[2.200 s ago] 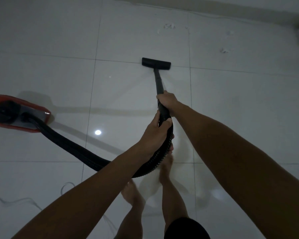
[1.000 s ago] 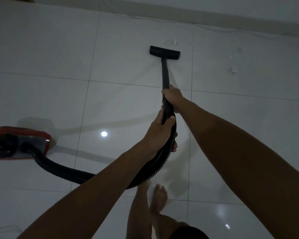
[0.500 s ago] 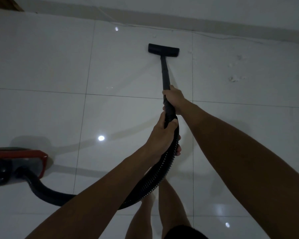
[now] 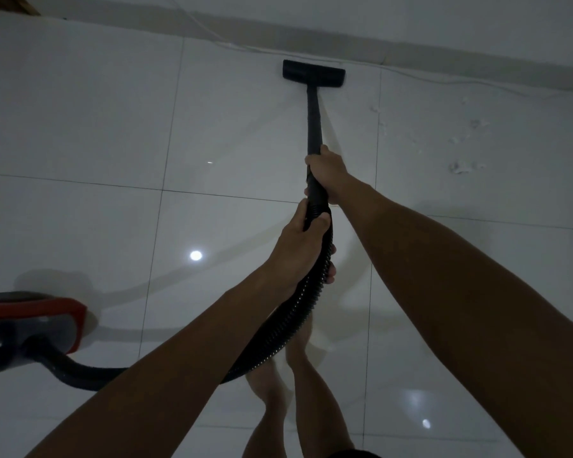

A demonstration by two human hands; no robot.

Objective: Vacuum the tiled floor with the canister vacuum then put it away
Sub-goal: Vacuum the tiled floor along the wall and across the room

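A black floor nozzle (image 4: 313,73) lies flat on the white tiled floor (image 4: 80,127), close to the far wall. Its black wand (image 4: 312,120) runs back toward me. My right hand (image 4: 328,173) grips the wand's lower end. Just behind it, my left hand (image 4: 300,249) grips the top of the ribbed black hose (image 4: 278,335). The hose curves down and left to the red and grey canister vacuum (image 4: 30,325) at the left edge.
White scraps of debris (image 4: 463,165) lie scattered on the tiles at the right. A thin white cable (image 4: 444,81) runs along the baseboard (image 4: 411,51). My bare legs and feet (image 4: 278,391) stand below the hose. A wooden corner (image 4: 27,3) shows at top left.
The nozzle has been pushed forward to just short of the wall. I have stepped forward and the canister has trailed along at the left. Both hands keep their grip.
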